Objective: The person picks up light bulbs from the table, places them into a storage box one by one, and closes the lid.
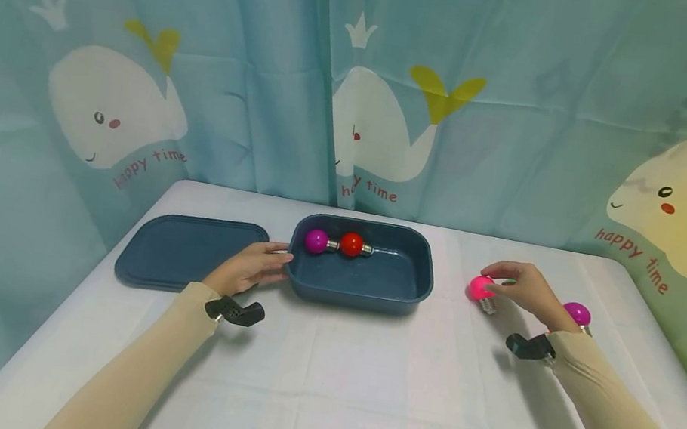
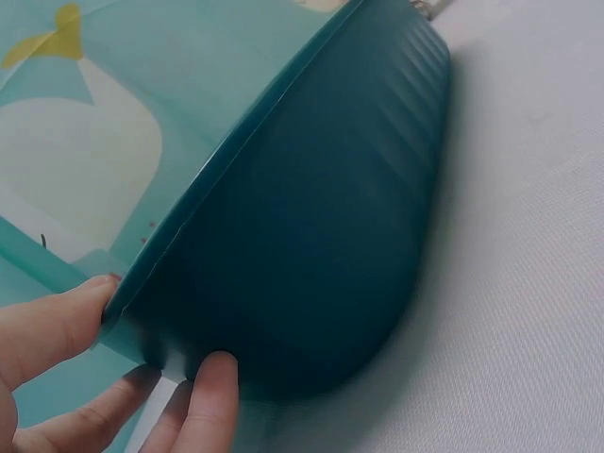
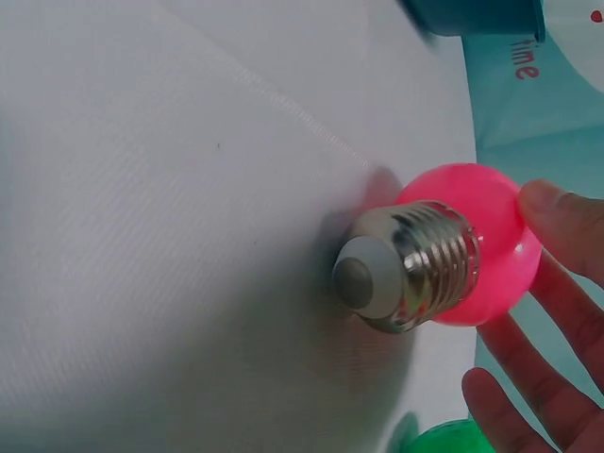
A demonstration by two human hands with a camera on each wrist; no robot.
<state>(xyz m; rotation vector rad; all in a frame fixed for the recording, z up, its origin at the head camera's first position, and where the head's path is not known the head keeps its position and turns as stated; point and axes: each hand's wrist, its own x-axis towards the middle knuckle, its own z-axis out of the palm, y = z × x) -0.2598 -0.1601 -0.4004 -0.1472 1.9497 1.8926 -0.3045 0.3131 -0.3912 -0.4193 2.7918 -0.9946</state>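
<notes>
While the left hand (image 1: 246,268) touches the left end of the dark blue rectangular container (image 1: 349,298), its fingers are spread against the outer wall, one tip up at the rim; its palm is out of sight in the left wrist view. Well apart to the right of the container, the right hand (image 1: 529,289) pinches a pink light bulb (image 1: 480,288) between thumb and fingers, the silver screw base bare; whether the bulb touches the white tablecloth (image 1: 355,385) is hard to tell. Farther right of the container lies a purple bulb (image 1: 577,313), its base partly covered by the sleeve (image 1: 586,365). A green bulb (image 3: 455,438), also right of the container, is cut off in the right wrist view and mostly hidden behind the hand from above. Inside the container's left half lie a magenta-purple bulb (image 1: 315,242) and a red bulb (image 1: 350,244). Left of the container, the flat blue lid (image 1: 185,252) is partly hidden by the left hand.
</notes>
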